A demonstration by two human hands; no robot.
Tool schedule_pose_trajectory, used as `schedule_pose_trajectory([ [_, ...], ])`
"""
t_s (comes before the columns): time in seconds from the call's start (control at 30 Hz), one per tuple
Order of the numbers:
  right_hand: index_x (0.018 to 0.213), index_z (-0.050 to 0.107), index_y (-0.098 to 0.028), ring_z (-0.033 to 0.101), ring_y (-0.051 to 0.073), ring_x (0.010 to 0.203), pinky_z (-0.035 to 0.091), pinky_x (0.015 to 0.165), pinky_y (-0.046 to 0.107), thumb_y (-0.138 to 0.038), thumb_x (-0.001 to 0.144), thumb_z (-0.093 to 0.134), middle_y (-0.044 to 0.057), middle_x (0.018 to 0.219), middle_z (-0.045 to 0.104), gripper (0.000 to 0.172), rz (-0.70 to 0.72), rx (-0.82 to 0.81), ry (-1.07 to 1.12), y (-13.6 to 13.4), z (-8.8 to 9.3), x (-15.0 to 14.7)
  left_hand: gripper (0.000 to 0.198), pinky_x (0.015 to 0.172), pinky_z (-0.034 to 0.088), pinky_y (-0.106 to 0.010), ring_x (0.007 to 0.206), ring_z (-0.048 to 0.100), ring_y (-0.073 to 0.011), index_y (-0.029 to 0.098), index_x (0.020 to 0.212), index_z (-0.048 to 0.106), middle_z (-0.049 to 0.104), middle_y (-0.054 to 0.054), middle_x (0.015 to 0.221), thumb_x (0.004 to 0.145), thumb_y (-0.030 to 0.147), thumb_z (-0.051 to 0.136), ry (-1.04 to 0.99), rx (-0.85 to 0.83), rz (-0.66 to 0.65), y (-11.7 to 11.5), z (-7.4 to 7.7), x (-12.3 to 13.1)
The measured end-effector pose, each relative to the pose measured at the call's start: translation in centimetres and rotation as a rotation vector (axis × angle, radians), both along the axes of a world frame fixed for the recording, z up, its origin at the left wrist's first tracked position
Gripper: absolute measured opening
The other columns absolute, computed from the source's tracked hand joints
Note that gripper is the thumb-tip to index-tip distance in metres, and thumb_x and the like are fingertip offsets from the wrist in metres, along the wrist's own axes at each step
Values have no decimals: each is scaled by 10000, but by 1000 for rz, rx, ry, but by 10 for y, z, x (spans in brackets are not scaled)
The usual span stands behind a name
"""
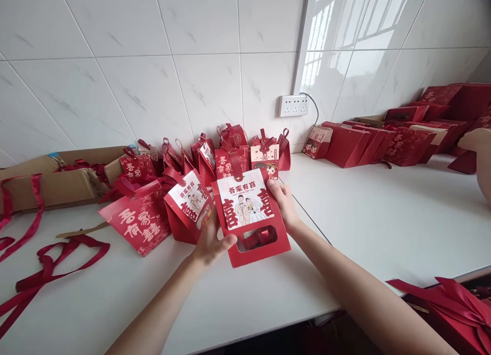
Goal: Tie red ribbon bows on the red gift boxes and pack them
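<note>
Red paper box [252,220] with a bride-and-groom picture [245,206], held by its sides in left hand [210,244] and right hand [284,202], over flat white worktop [253,306], in front of small red paper boxes [224,160]

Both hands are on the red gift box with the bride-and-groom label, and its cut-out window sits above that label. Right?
No: in the head view, the cut-out window sits below the bride-and-groom label, not above. The left hand and right hand are on the red gift box.

Ctr box [251,219] reads "吾家有喜" w/ "best wishes for you".
</note>
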State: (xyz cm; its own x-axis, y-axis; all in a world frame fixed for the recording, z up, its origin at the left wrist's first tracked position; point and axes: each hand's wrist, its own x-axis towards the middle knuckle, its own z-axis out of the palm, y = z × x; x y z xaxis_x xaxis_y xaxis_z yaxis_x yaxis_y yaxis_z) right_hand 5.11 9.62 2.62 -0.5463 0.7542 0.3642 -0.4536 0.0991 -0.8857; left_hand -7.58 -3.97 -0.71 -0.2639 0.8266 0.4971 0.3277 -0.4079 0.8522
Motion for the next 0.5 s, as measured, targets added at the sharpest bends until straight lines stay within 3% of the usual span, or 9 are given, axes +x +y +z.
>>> schedule_pose_trajectory([
  [0.1, 489, 367, -201, 316, 91, 470, 276, 453, 244, -627, 727, 592, -34, 496, 385, 537, -31, 90, 8, -4, -2, 1, 759, 1023, 438, -480, 1241, 502, -338, 270, 1406, 361, 530, -110, 1351, 771, 633, 564, 101, 68, -24, -1, -4, -3],
  [0.2, 474, 363, -205, 304, 102, 479, 252, 451, 255, -658, 746, 544, -22, 497, 379, 559, -32, 178, 10, -7, -3, 2, 546, 1011, 434, -490, 1212, 520, -329, 274, 1351, 443, 566, -105, 1289, 840, 442, 536, 215, 99, 41, -2, -6, -5],
  [0.33, 460, 343, -215, 281, 114, 477, 255, 456, 267, -706, 754, 503, -22, 474, 334, 595, -23, 233, 6, -11, -4, 3, 466, 993, 438, -502, 1163, 543, -353, 251, 1216, 578, 634, -104, 1150, 762, 354, 603, 230, 74, 84, -3, -5, -7],
  [0.5, 463, 362, -215, 289, 121, 485, 266, 452, 268, -742, 737, 494, -18, 485, 331, 609, 11, 225, 18, -10, -8, 2, 509, 962, 452, -502, 1115, 566, -355, 231, 1208, 574, 635, -113, 1140, 710, 307, 641, 224, 98, 113, -4, -4, -8],
])
